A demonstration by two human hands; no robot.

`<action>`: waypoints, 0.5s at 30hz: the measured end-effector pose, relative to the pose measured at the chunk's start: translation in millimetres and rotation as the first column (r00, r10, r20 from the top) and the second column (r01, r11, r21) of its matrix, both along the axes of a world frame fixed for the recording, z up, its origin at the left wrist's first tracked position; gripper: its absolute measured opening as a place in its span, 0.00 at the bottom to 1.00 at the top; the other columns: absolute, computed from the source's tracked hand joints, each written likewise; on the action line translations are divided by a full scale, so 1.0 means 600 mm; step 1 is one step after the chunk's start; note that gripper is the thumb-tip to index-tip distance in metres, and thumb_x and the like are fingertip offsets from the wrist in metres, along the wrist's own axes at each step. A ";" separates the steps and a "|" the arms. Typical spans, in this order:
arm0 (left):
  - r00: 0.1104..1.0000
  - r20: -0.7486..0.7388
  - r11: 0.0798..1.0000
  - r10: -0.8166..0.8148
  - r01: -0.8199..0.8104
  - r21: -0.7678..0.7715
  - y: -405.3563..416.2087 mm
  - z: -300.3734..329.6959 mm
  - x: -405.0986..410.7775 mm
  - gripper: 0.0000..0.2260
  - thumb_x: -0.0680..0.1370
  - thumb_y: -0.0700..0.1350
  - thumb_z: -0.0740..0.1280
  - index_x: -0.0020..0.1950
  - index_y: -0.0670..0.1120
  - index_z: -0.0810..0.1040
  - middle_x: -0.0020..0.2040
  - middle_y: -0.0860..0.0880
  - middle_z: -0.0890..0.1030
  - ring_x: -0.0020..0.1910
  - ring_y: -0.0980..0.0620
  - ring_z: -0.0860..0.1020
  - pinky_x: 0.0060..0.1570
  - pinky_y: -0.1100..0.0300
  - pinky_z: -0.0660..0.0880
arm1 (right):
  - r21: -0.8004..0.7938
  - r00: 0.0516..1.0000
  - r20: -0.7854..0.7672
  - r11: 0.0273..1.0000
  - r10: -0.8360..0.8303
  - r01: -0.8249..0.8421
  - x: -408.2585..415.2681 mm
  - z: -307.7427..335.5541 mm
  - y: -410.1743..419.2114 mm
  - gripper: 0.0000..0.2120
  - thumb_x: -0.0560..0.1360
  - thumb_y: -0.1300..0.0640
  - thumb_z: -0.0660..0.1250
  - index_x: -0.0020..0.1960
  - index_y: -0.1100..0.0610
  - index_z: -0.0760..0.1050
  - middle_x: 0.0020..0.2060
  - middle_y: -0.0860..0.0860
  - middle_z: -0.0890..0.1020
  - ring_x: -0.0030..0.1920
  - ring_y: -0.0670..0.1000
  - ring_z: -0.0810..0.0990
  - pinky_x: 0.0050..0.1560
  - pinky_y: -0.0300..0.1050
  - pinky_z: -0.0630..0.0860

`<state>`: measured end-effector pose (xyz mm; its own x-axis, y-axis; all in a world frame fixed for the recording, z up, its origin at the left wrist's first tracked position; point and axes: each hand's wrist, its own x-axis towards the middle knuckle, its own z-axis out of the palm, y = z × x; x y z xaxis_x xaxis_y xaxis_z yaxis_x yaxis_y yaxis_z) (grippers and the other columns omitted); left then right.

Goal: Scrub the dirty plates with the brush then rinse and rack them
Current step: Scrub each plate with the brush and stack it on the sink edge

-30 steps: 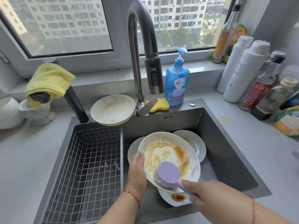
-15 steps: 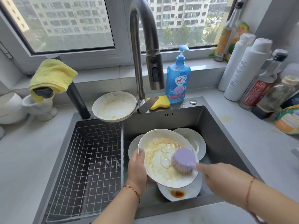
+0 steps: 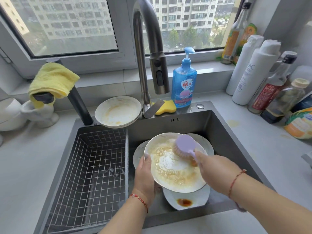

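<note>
Plate (image 3: 170,173) rim gripped, brush (image 3: 184,146) at far edge

white plate (image 3: 170,173) tilted over sink, smeared with brown foamy sauce; lilac brush (image 3: 184,147) bristles-down on its upper right; dirty plates (image 3: 185,198) beneath; wire rack (image 3: 91,166) left.

Your left hand (image 3: 143,176) is gripping the rim of a sauce-smeared white plate (image 3: 170,173), tilting it over the steel sink (image 3: 224,135). Your right hand (image 3: 214,168) is holding a lilac dish brush (image 3: 184,146), its bristles pressing on the plate's upper right. More dirty plates (image 3: 184,198) are lying underneath. A wire rack basket (image 3: 91,166) is sitting in the sink's left half.
</note>
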<state>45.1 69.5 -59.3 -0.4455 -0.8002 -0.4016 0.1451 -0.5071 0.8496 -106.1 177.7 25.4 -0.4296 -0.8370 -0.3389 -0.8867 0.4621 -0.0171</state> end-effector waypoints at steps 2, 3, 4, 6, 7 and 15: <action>0.999 0.028 1.000 0.030 -0.030 -0.009 -0.005 0.004 0.002 0.18 0.83 0.55 0.55 0.66 0.47 0.75 0.56 0.44 0.84 0.55 0.43 0.83 0.56 0.41 0.79 | 0.034 0.997 0.052 0.998 0.048 -0.050 0.002 0.018 0.016 0.21 0.81 0.59 0.51 0.74 0.52 0.57 0.32 0.46 0.63 0.33 0.48 0.70 0.31 0.41 0.64; 0.998 0.041 0.999 0.043 -0.043 -0.012 -0.006 0.005 0.003 0.18 0.83 0.55 0.56 0.67 0.46 0.75 0.56 0.44 0.84 0.55 0.44 0.83 0.57 0.41 0.78 | 0.063 0.989 0.131 0.995 0.063 -0.072 0.007 0.026 0.026 0.19 0.82 0.59 0.51 0.72 0.53 0.60 0.33 0.47 0.65 0.35 0.47 0.71 0.34 0.40 0.66; 0.997 0.052 0.998 0.057 -0.057 -0.008 -0.008 0.006 0.003 0.19 0.84 0.55 0.56 0.67 0.46 0.74 0.56 0.44 0.84 0.55 0.44 0.83 0.57 0.42 0.78 | 0.094 0.975 0.203 0.989 0.095 -0.116 0.014 0.034 0.033 0.16 0.82 0.59 0.50 0.69 0.53 0.63 0.35 0.49 0.68 0.37 0.48 0.72 0.38 0.39 0.69; 0.994 0.066 0.996 0.090 -0.089 -0.019 -0.007 0.007 0.001 0.20 0.82 0.58 0.58 0.67 0.46 0.75 0.57 0.45 0.84 0.57 0.44 0.82 0.60 0.41 0.77 | 0.100 0.934 0.330 0.978 0.139 -0.181 0.031 0.033 0.043 0.16 0.81 0.57 0.52 0.68 0.54 0.68 0.42 0.49 0.73 0.43 0.51 0.74 0.48 0.43 0.72; 0.994 0.066 0.996 0.086 -0.084 -0.027 -0.006 0.006 0.000 0.23 0.80 0.61 0.60 0.67 0.47 0.75 0.59 0.45 0.83 0.60 0.44 0.80 0.63 0.40 0.75 | 0.057 0.911 0.386 0.981 0.148 -0.184 0.042 0.028 0.043 0.16 0.81 0.56 0.53 0.67 0.54 0.69 0.44 0.49 0.74 0.43 0.51 0.73 0.49 0.45 0.73; 0.998 0.050 0.999 -0.035 0.034 0.011 0.009 -0.004 0.002 0.16 0.84 0.54 0.54 0.64 0.49 0.77 0.54 0.47 0.85 0.52 0.48 0.84 0.44 0.54 0.82 | -0.121 0.975 0.218 0.990 -0.040 0.067 0.020 -0.039 -0.043 0.12 0.81 0.53 0.52 0.60 0.43 0.70 0.30 0.47 0.69 0.31 0.48 0.71 0.28 0.40 0.61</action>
<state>46.6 74.8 -61.9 -0.4518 -0.7804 -0.4324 0.0848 -0.5200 0.8500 -94.3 152.0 2.3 -0.4037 -0.8570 -0.3202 -0.8299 0.4903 -0.2662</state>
